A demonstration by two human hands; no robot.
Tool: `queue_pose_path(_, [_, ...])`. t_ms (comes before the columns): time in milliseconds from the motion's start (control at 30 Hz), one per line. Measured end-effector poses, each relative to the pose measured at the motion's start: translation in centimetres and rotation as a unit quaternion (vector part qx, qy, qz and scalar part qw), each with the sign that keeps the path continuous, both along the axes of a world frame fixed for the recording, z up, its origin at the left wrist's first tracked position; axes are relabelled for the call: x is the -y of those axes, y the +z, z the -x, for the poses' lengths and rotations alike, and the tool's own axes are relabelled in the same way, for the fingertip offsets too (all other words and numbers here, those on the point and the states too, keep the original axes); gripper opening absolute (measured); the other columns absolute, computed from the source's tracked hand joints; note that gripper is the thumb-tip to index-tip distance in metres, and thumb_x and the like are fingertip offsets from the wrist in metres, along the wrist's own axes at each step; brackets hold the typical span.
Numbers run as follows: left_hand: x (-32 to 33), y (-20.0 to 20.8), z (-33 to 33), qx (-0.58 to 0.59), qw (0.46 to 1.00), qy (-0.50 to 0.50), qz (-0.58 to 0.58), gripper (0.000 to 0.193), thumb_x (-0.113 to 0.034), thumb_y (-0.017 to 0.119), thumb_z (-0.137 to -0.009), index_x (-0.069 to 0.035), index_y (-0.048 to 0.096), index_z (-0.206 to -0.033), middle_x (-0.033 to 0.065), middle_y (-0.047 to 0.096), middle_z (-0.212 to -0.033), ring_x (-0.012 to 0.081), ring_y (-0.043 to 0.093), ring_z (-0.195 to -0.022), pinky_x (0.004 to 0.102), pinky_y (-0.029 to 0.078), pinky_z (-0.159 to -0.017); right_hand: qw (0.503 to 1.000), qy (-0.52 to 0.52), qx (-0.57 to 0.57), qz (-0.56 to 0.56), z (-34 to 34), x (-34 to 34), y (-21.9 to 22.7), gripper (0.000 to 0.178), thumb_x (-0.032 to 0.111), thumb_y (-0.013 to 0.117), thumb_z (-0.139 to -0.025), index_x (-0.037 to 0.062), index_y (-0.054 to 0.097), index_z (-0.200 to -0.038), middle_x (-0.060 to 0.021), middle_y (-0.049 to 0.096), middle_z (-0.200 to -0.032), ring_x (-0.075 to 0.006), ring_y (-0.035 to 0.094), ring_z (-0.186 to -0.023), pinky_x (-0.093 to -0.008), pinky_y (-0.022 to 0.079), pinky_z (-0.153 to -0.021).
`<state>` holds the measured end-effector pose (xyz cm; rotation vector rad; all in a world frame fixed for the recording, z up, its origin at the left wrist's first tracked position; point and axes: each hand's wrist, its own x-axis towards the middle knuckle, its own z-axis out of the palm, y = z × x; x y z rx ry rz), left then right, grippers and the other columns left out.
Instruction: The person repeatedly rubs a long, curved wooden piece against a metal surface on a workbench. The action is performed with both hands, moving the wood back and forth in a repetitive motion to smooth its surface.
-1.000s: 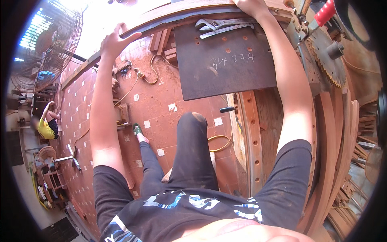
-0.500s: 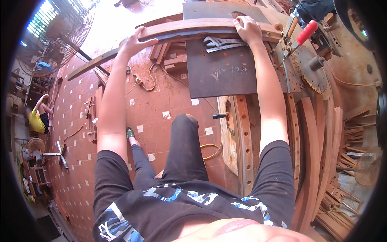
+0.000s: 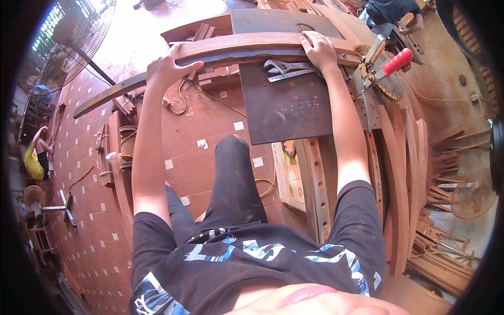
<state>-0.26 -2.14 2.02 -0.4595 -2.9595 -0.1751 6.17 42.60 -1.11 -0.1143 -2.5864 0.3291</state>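
Note:
A long, slightly curved wooden board (image 3: 241, 44) lies across the dark metal table (image 3: 283, 118), along a darker strip (image 3: 110, 94) that reaches far out to the left. My left hand (image 3: 167, 71) grips the board's left part beyond the table edge, thumb spread along the near side. Toward the other end, my right hand (image 3: 319, 51) has its fingers bent over the top of the board. Below it on the table are an adjustable wrench (image 3: 283, 66) and a metal ruler (image 3: 291, 75). Just right of that hand stands a toggle clamp with a red handle (image 3: 397, 63).
A toothed circular saw blade (image 3: 389, 89) shows behind the clamp. Long curved wood pieces (image 3: 396, 184) lean at the right. A large fan (image 3: 68, 47) stands at the far left, and a person in yellow (image 3: 35, 163) sits beyond. A cable (image 3: 181, 100) runs over the tiled floor.
The view has shifted slightly, and my green sandal is now out of sight. Both hands keep their hold on the board, which sits a little lower in the picture.

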Motion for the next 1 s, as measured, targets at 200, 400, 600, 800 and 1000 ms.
queue_pose_path(200, [0.3, -0.4, -0.4, -0.043, 0.999, -0.003, -0.007, 0.127, -0.101, 0.056, -0.059, -0.007, 0.055, -0.145, 0.0158, 0.076, -0.104, 0.0281, 0.076, -0.096, 0.0405, 0.062, -0.084, 0.998, 0.037, 0.041, -0.023, 0.8, 0.2, 0.6, 0.052, 0.048, 0.047, -0.102, 0.0145, 0.062, -0.139, -0.0100, 0.057, -0.148, -0.0248, 0.046, -0.143, -0.0433, 0.029, -0.121])
queue_pose_path(400, [1.2, 0.0, -0.9, -0.034, 0.999, -0.006, -0.036, 0.131, -0.100, 0.059, -0.056, -0.002, 0.056, -0.143, 0.0192, 0.076, -0.104, 0.0286, 0.076, -0.095, 0.0385, 0.061, -0.082, 0.996, 0.041, 0.075, -0.035, -0.1, 1.0, 1.2, 0.052, 0.049, 0.048, -0.102, 0.0138, 0.064, -0.137, -0.0121, 0.059, -0.145, -0.0259, 0.047, -0.142, -0.0448, 0.031, -0.119])
queue_pose_path(600, [2.2, 0.2, -1.6, -0.044, 0.998, -0.016, -0.047, 0.131, -0.100, 0.061, -0.056, -0.001, 0.058, -0.142, 0.0203, 0.076, -0.103, 0.0292, 0.076, -0.092, 0.0379, 0.061, -0.082, 0.995, 0.075, 0.062, -0.013, -1.2, 0.8, 2.7, 0.041, 0.039, 0.057, -0.101, 0.0099, 0.070, -0.126, -0.0123, 0.067, -0.133, -0.0280, 0.055, -0.133, -0.0436, 0.038, -0.114])
queue_pose_path(800, [3.5, 1.3, -3.3, -0.061, 0.996, -0.033, -0.057, 0.119, -0.091, 0.068, -0.060, 0.000, 0.062, -0.136, 0.0216, 0.074, -0.110, 0.0303, 0.076, -0.093, 0.0383, 0.060, -0.081, 0.994, 0.092, 0.041, 0.039, -2.0, 2.2, 3.9, 0.030, 0.031, 0.062, -0.097, 0.0093, 0.074, -0.114, -0.0109, 0.072, -0.120, -0.0289, 0.061, -0.122, -0.0450, 0.042, -0.109])
queue_pose_path(1000, [3.3, 0.6, -3.5, -0.094, 0.989, -0.057, -0.096, 0.118, -0.090, 0.071, -0.059, 0.002, 0.064, -0.132, 0.0212, 0.075, -0.106, 0.0308, 0.076, -0.092, 0.0384, 0.061, -0.080, 0.996, 0.073, 0.035, 0.046, -2.3, 2.6, 3.8, 0.028, 0.030, 0.059, -0.100, 0.0083, 0.074, -0.108, -0.0091, 0.073, -0.112, -0.0278, 0.062, -0.117, -0.0421, 0.042, -0.106])
